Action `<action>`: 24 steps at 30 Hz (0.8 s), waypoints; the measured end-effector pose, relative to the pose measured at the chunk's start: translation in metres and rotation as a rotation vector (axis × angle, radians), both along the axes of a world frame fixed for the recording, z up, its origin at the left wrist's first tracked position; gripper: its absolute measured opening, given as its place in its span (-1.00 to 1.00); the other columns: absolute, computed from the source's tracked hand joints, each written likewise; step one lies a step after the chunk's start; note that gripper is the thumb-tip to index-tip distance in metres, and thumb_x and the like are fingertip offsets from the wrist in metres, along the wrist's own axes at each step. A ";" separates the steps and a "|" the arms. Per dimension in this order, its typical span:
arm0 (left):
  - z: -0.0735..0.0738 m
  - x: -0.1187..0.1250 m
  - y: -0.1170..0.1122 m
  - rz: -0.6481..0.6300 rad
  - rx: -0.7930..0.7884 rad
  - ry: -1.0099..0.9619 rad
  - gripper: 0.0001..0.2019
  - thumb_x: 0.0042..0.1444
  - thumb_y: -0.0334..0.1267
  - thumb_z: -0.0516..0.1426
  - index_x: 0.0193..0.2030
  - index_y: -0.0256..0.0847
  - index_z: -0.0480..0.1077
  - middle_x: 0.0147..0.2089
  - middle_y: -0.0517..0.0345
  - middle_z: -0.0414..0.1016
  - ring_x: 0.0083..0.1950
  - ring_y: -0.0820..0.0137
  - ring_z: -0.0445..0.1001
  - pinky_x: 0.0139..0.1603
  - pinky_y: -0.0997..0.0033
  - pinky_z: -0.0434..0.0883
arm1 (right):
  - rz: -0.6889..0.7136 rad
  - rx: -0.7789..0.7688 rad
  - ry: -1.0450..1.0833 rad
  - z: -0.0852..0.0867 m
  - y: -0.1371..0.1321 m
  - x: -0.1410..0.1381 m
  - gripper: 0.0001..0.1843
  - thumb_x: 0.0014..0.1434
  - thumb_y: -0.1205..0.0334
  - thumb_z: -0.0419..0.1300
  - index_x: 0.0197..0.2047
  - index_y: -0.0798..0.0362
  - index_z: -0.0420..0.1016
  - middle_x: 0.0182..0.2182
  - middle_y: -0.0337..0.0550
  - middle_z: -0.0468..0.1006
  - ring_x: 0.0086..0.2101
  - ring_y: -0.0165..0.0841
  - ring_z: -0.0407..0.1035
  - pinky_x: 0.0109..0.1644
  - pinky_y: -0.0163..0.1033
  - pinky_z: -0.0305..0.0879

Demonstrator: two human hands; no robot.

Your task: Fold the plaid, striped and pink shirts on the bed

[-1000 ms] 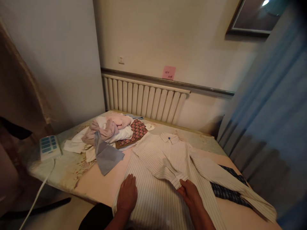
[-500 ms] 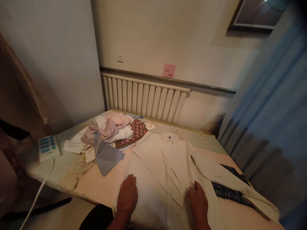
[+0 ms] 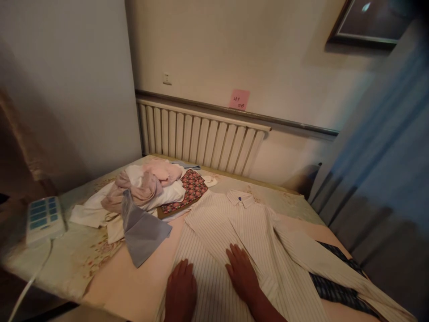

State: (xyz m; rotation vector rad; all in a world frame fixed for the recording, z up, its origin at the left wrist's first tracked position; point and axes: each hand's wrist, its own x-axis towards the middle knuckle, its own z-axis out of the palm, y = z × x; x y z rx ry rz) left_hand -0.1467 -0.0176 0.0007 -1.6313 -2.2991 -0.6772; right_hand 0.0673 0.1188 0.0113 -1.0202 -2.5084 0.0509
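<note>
A cream shirt with thin dark stripes lies spread on the table, its collar pointing to the wall. One sleeve is folded diagonally across the front; the other stretches out to the right. My left hand rests flat on the shirt's lower left part, fingers together and straight. On the folded sleeve lies my right hand, palm down with fingers extended. Neither hand grips the cloth.
A heap of clothes, a grey cloth and a red patterned cloth lie at the left. A power strip sits by the left edge. Dark checked fabric lies under the outstretched sleeve. A radiator stands behind.
My right hand has moved left and away from me, from the folded sleeve's cuff onto the sleeve, and its fingers have straightened. My left hand stays on the shirt's left side. The view has shifted slightly.
</note>
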 end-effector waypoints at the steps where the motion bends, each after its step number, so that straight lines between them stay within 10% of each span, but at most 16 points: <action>1: 0.003 -0.001 0.010 -0.003 -0.002 -0.023 -0.63 0.16 -0.41 -0.07 0.00 -0.27 0.46 0.12 -0.07 0.48 0.18 0.20 0.39 0.22 0.11 0.29 | -0.003 0.019 -0.010 -0.003 0.001 0.001 -0.51 0.28 0.18 0.02 0.27 -0.04 0.27 0.28 -0.09 0.23 0.28 -0.13 0.05 0.33 0.11 0.05; 7: 0.023 -0.017 0.082 -0.125 0.066 -0.066 -0.55 0.18 -0.39 -0.08 0.18 -0.22 0.35 0.29 -0.01 0.32 0.33 0.23 0.23 0.29 0.10 0.21 | -0.003 0.101 -0.047 -0.015 0.006 0.005 -0.47 0.29 0.16 0.01 0.32 -0.13 0.17 0.30 -0.17 0.20 0.27 -0.13 0.09 0.29 0.11 0.13; 13: 0.004 -0.040 0.110 -0.209 -0.048 -0.063 -0.58 0.15 -0.39 -0.03 0.12 -0.14 0.40 0.27 0.02 0.35 0.36 0.13 0.18 0.30 -0.10 0.14 | -0.031 0.008 0.099 -0.006 0.022 -0.009 -0.64 0.20 0.17 0.08 0.05 -0.11 0.50 0.06 -0.07 0.51 0.08 -0.11 0.37 0.15 0.04 0.28; 19: -0.023 -0.045 0.116 -0.245 -0.123 -0.062 -0.56 0.09 -0.35 0.04 0.14 -0.13 0.38 0.28 -0.05 0.33 0.34 0.03 0.20 0.26 -0.20 0.18 | -0.208 -0.465 0.469 0.072 0.112 -0.114 -0.81 0.11 0.17 0.11 -0.41 0.00 0.52 -0.53 -0.21 0.52 -0.47 -0.34 0.42 -0.33 -0.28 0.30; 24: -0.029 -0.046 0.123 -0.276 -0.173 -0.135 -0.53 0.10 -0.30 0.02 0.18 -0.12 0.36 0.32 -0.06 0.27 0.36 0.00 0.16 0.28 -0.26 0.14 | -0.371 -0.717 0.625 0.094 0.202 -0.196 -0.80 0.03 0.30 0.14 -0.22 0.08 0.44 -0.74 -0.45 0.32 -0.73 -0.49 0.21 -0.59 -0.39 0.10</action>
